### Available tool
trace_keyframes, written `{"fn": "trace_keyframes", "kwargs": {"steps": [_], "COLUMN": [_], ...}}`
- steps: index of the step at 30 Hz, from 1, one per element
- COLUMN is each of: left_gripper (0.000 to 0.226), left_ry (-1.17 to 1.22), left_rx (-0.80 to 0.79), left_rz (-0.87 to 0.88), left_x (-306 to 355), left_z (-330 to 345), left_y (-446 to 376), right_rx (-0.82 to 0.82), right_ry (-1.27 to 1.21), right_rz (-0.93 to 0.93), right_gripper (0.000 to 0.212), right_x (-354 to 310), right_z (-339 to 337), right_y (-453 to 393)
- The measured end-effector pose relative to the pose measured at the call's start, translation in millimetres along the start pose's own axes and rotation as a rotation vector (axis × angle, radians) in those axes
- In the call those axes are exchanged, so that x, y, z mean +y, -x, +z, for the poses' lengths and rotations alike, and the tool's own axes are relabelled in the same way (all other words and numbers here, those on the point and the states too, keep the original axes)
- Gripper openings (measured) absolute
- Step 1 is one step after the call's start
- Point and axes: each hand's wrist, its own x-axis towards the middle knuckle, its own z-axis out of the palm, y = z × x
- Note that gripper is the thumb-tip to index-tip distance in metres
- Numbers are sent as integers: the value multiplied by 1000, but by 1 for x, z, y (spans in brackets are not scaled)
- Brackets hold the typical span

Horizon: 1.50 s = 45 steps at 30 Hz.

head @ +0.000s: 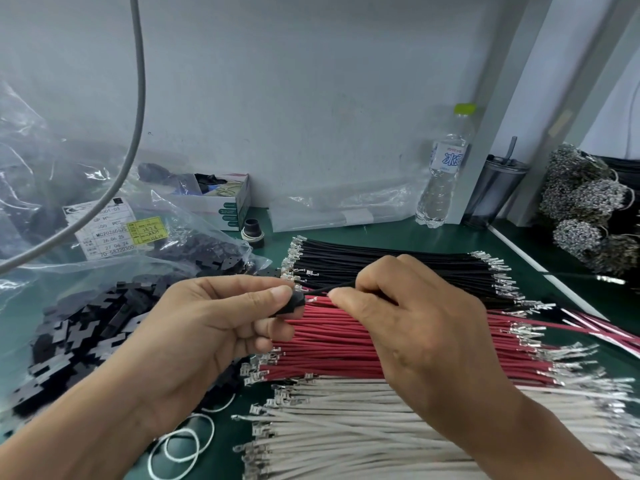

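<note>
1. The left hand (207,327) holds a small black connector housing (297,304). The thumb lies on top and the fingers are curled under it, so the housing is pinched at the fingertips.
2. The right hand (408,327) pinches one black wire (318,291) between thumb and index finger. Its other fingers are curled.
3. The free end of this wire touches the right side of the housing. The metal terminal on that end is hidden, so I cannot tell how deep it sits.
4. Both hands hover above the wires, over the border between the black and the red pile.
5. On the green table (273,247) lie three piles side by side, all with metal terminals on the ends: black wires (398,265) farthest away, red wires (329,344) in the middle, white wires (346,431) nearest to the person.
6. To the left is a heap of black housings (86,341), partly spilling out of a clear plastic bag (194,237) that has a printed label.
7. White rubber bands (180,445) lie under the left wrist.
8. At the wall stand a small open carton box (225,202), a water bottle (445,168) with a green cap and a dark tumbler (491,192) with a straw.
9. A grey cable (138,98) hangs at the left.
</note>
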Motion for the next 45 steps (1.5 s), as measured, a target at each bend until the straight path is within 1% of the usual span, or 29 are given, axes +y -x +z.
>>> {"fn": "trace_keyframes", "kwargs": {"steps": [3, 5, 6, 7, 9, 10, 11, 12, 13, 15, 17, 19, 24, 27, 29, 30, 31, 33, 34, 35, 37, 38, 40, 42, 45], "left_gripper": [39, 37, 36, 37, 42, 40, 35, 31, 27, 22, 16, 19, 18, 18, 16, 15, 16, 20, 21, 21, 16, 14, 16, 19, 19], "left_ry": [0, -71, -182, -346, -680, -827, -933, -980, -965, -848, -741, -684, -655, -657, -667, -675, -679, -690, -701, -709, -719, -720, -720, -742, -750], "left_rx": [0, 19, 50, 90, 125, 123, 118, 115, 107, 83, 46, 9, -67, -72, -34, -11, 8, 33, 40, 42, 43, 44, 53, 60, 53], "left_rz": [-11, 44, 108, 205, 449, 556, 636, 669, 641, 527, 460, 428, 402, 418, 453, 465, 469, 474, 476, 476, 482, 484, 484, 491, 491], "left_x": [0, 1, 1, 0, -2, -3, -3, -3, -2, -1, -3, -4, -6, -8, -8, -7, -7, -7, -8, -9, -11, -12, -13, -13, -13], "left_z": [4, 9, 11, 12, 12, 12, 12, 12, 13, 15, 15, 14, 11, 10, 7, 6, 4, 2, 2, 1, 0, -1, -3, -3, -4], "left_y": [3, 5, 7, 8, 12, 13, 14, 14, 14, 15, 14, 14, 11, 7, 5, 4, 4, 3, 2, 2, 0, -1, -2, -2, -1], "right_rx": [-72, -110, -125, -141, -180, -192, -193, -193, -196, -205, -188, -176, -254, -251, -221, -244, -314, -561, -659, -707, -738, -748, -769, -783, -797], "right_ry": [-227, -331, -374, -418, -494, -525, -537, -520, -485, -408, -386, -403, -404, -183, -129, -176, -260, -395, -405, -401, -418, -444, -518, -559, -530], "right_rz": [129, 206, 247, 290, 365, 387, 392, 382, 368, 330, 292, 271, 266, 217, 173, 164, 167, 182, 169, 149, 171, 210, 312, 363, 346], "right_gripper": [18, 20, 20, 19, 18, 18, 15, 10, 6, 8, 11, 11, 12, 12, 7, 6, 10, 23, 28, 30, 30, 31, 35, 30, 19], "right_x": [-6, -7, -6, -4, 0, 1, 2, 2, 3, 2, 0, -2, 2, 6, 1, -3, -9, -23, -28, -31, -34, -33, -31, -31, -33], "right_z": [4, 5, 5, 5, 3, 1, -1, -3, -5, -6, -6, -5, -10, -16, -21, -24, -26, -26, -22, -19, -15, -14, -16, -17, -19], "right_y": [1, 1, 1, 2, 2, 3, 3, 2, 1, 0, -1, -2, -1, -4, -7, -7, -7, -7, -5, -4, -4, -5, -7, -7, -7]}}
